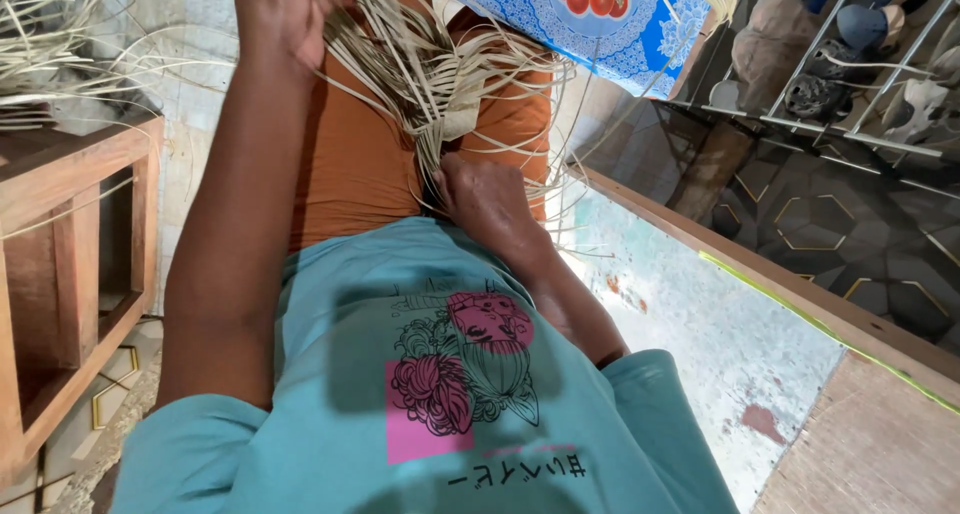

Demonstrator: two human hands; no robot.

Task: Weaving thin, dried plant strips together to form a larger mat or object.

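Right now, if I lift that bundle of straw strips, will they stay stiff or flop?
The pale straw strips would probably flop: loose ends already curve and splay outward. They look thin, so likely light. Strands outside the right hand and left hand may slip free.

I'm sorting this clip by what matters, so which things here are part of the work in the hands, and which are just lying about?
In use:
- pale straw strips, bunched over the lap
- left hand, fist raised on the strips
- right hand, gripping the bunch lower down

Lying about:
- wooden shelf
- loose straw on top of it
- blue patterned cloth
- shoe rack
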